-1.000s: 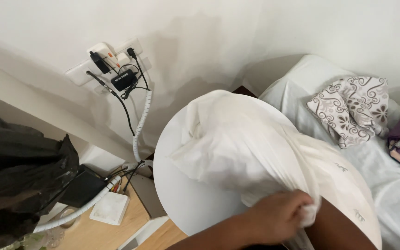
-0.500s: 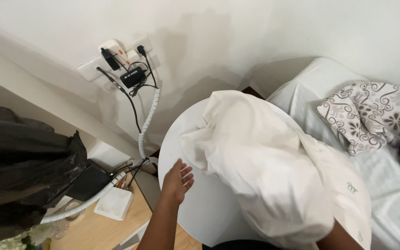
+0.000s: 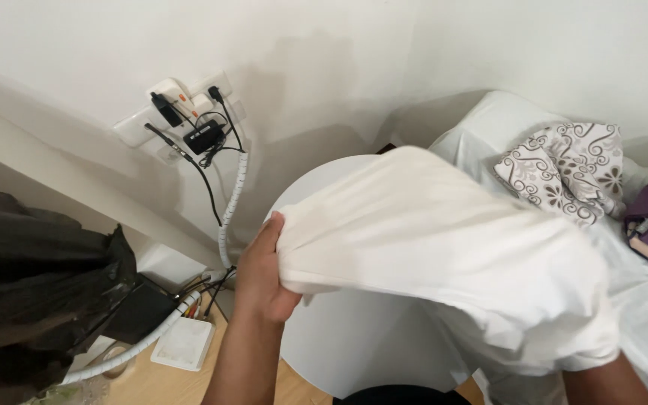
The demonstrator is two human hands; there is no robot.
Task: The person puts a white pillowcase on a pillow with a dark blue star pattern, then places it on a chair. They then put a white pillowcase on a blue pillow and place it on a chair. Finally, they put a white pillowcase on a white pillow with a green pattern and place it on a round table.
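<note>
Since half a second ago the left hand [image 3: 260, 274] has risen to clamp its fingers on the white cloth's [image 3: 444, 255] edge above the round white counter [image 3: 354, 345], spreading apparently underway, while the right hand stays hidden beneath, grip unclear.

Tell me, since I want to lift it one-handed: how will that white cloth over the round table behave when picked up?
Probably floppy: the white cloth sags and folds where the left hand pinches its edge. It seems light, since one pinch lifts a wide span. It may slide easily off the smooth round white table.
</note>
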